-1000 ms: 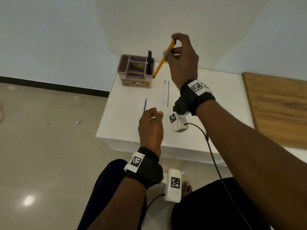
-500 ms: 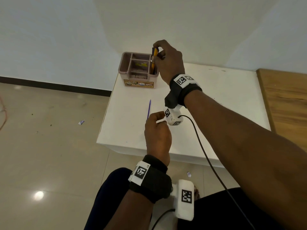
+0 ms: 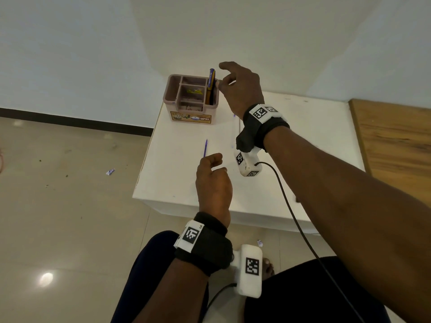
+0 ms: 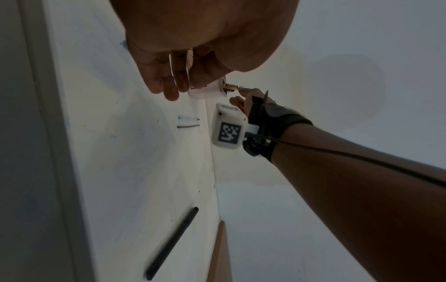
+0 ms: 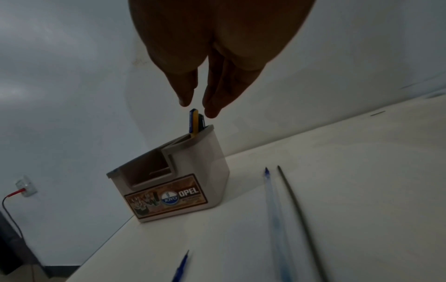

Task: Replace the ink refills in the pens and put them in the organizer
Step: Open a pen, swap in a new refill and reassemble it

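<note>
The yellow pen, held in the right hand 0.5 s ago, now stands upright in the right-hand compartment of the organizer, beside a dark pen. Judged from this, 1 pen's placement step is complete. The right hand hovers just above and beside the pen tops, fingers released and apart, grasping nothing. The left hand stays raised over the near edge of the table, fingers loosely curled, empty. 3 refills lie loose on the table: a purple refill, a blue refill and a grey refill.
</note>
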Tool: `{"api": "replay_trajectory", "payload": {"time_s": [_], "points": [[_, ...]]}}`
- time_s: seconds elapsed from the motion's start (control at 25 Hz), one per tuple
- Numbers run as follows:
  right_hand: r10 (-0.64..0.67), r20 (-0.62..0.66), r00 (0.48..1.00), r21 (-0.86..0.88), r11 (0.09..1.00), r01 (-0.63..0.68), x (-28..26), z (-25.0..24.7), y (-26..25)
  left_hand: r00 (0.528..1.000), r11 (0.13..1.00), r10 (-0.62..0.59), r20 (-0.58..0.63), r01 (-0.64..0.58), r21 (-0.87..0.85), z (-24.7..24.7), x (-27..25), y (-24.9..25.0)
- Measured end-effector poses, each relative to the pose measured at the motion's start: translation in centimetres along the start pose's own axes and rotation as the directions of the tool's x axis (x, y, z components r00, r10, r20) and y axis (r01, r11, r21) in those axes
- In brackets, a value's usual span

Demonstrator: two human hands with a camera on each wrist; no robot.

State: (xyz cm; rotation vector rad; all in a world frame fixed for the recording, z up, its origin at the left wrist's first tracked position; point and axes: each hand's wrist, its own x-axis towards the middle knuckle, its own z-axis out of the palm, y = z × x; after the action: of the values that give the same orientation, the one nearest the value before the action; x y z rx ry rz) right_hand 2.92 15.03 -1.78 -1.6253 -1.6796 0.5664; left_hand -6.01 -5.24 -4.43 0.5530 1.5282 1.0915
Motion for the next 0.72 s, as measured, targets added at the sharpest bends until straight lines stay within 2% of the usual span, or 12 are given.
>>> {"api": "replay_trajectory", "payload": {"time_s": [0.24, 0.4, 0.44, 0.48, 0.6, 0.72], "points": [[0.146, -0.023, 0.989, 0.025, 0.989, -0.145, -6.7, -6.3, 1.6, 0.996, 0.997, 0.021, 0.087, -0.028, 0.077, -0.5, -1.7, -0.4], [0.286, 0.025, 0.958, -0.031, 0.958, -0.285, -11.1, -7.3, 4.3, 0.997, 0.992, 0.07, 0.033, -0.073, 0.107, -1.6, -0.5, -0.3], [0.352, 0.013, 0.936, -0.052, 0.935, -0.351, -12.2, -8.0, 5.5, 0.995, 0.987, 0.073, 0.062, -0.081, 0.139, -1.6, -0.5, -0.3], [0.454, -0.066, 0.888, -0.066, 0.886, -0.458, -17.5, -13.2, 8.1, 0.986, 0.976, 0.061, 0.156, -0.091, 0.196, 0.7, -4.7, -2.0], [0.58, -0.095, 0.809, -0.113, 0.802, -0.587, -19.7, -13.8, 10.8, 0.984, 0.975, 0.074, 0.165, -0.106, 0.194, 0.7, -4.7, -2.5], [0.62, -0.071, 0.781, -0.168, 0.764, -0.622, -20.3, -12.5, 12.4, 0.981, 0.967, 0.096, 0.17, -0.133, 0.216, 0.8, -4.0, -2.7]]}}
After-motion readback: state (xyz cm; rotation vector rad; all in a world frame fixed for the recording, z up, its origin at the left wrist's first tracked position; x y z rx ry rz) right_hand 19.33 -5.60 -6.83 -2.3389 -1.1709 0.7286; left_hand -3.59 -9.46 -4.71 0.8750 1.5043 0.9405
